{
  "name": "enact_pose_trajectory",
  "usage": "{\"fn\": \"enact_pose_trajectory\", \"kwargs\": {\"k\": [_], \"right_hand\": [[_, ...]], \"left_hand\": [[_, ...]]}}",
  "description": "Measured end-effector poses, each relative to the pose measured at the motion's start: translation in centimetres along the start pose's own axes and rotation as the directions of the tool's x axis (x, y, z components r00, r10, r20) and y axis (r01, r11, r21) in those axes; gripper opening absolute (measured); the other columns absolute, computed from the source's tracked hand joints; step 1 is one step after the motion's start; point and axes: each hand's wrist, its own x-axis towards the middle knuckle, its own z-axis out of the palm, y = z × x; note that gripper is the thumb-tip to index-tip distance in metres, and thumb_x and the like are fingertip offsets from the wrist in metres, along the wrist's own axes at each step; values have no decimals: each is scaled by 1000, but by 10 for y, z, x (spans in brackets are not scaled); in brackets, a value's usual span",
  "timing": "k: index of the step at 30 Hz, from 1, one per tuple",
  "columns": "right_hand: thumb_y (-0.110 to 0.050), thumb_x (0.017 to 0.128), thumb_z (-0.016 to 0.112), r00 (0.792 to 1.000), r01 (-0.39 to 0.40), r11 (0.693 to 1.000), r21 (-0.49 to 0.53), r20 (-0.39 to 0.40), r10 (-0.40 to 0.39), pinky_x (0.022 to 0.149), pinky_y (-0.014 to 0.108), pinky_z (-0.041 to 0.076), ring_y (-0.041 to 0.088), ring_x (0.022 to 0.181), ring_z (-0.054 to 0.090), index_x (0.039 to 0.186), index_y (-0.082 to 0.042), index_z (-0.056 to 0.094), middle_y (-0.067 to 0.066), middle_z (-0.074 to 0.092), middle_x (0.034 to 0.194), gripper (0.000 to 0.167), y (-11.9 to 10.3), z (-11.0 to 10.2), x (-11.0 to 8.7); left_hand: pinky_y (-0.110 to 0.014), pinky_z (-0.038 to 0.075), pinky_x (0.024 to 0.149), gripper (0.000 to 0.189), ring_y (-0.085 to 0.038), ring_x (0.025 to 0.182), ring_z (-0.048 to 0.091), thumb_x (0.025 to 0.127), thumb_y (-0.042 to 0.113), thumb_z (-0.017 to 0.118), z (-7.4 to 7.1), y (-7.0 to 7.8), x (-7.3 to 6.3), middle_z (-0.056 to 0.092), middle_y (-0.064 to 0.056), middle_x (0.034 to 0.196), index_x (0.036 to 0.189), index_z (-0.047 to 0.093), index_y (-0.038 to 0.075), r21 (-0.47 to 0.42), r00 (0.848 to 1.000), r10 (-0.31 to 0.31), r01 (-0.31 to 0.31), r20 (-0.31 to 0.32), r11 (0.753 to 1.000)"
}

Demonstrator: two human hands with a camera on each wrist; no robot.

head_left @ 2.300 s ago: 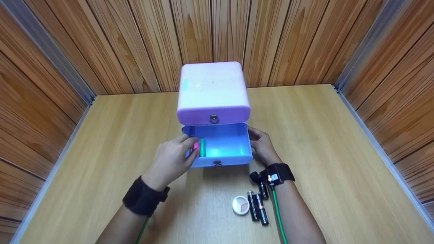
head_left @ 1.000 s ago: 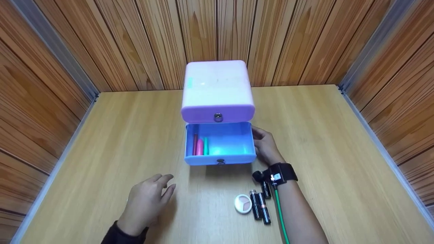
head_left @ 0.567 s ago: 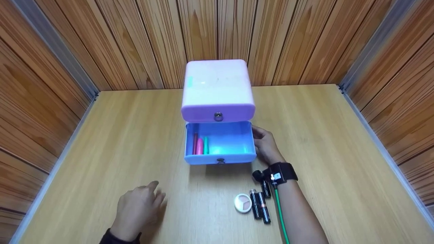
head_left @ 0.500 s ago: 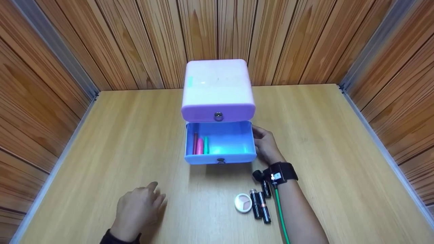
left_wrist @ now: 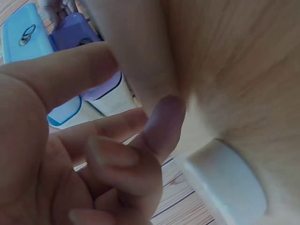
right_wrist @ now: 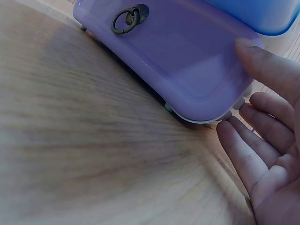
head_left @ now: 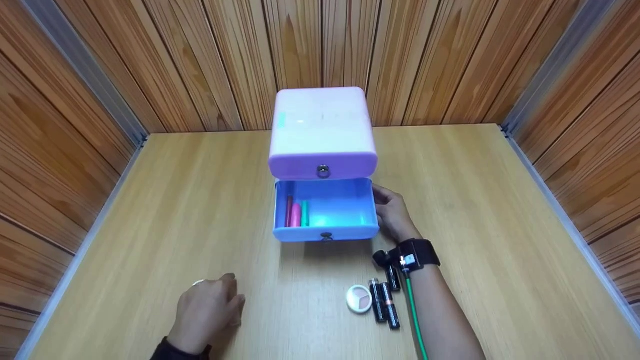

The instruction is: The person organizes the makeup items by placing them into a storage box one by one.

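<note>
"Where's the drawer unit (head_left: 322, 125)?"
"Near the middle of the back edge of the table (head_left: 465, 210), blue drawer (head_left: 300, 234) out."
"Fingers?"
"Right hand (head_left: 396, 216) beside it, fingers loose; left hand (head_left: 206, 311), nearer the left edge, loosely curled, grasping nothing."

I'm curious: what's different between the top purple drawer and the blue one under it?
The top purple drawer is shut; the blue drawer is pulled open. The blue drawer shows three slim tubes inside; the purple drawer's contents are hidden. Both have a ring pull at front centre.
</note>
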Motion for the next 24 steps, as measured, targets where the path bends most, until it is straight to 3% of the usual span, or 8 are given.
{"fn": "enact_pose_trajectory", "kwargs": {"k": [2,10,16,19,24], "right_hand": [[8,85,60,1000,0,1000,-7,-1,0,104,36,39,25,124,52,139,1,51,16,55,135,55,0,0,0],[7,86,61,1000,-13,1000,-18,-4,13,104,37,39,26,123,52,138,-1,52,15,56,135,54,0,0,1],[9,86,59,999,-31,999,-22,-11,31,105,36,39,25,125,51,139,-1,51,15,54,137,55,-1,0,2],[7,87,60,999,-36,999,-36,-12,36,105,36,38,25,126,51,139,-2,51,15,53,138,54,-1,0,1],[6,86,61,1000,-25,999,-21,-4,25,105,36,38,25,125,51,139,0,51,16,54,136,53,0,0,1]], "left_hand": [[-30,30,38,31,-9,43,40,77,17,74,1,0,0,37,21,42,64,46,22,-14,1000,13,-13,-6,1000],[-29,22,40,30,-11,44,33,78,8,66,0,3,5,35,13,49,66,42,20,17,998,57,-56,-23,998],[-28,26,40,4,-9,45,32,82,12,67,-6,11,8,39,11,53,86,65,12,-8,996,63,-64,-65,998],[-28,30,39,17,-8,44,35,82,13,70,-10,15,9,43,11,54,98,71,8,-1,988,97,-98,-119,995],[-26,28,39,20,-7,45,32,78,13,73,-16,17,13,41,13,55,97,70,8,38,960,164,-159,-227,987]]}}
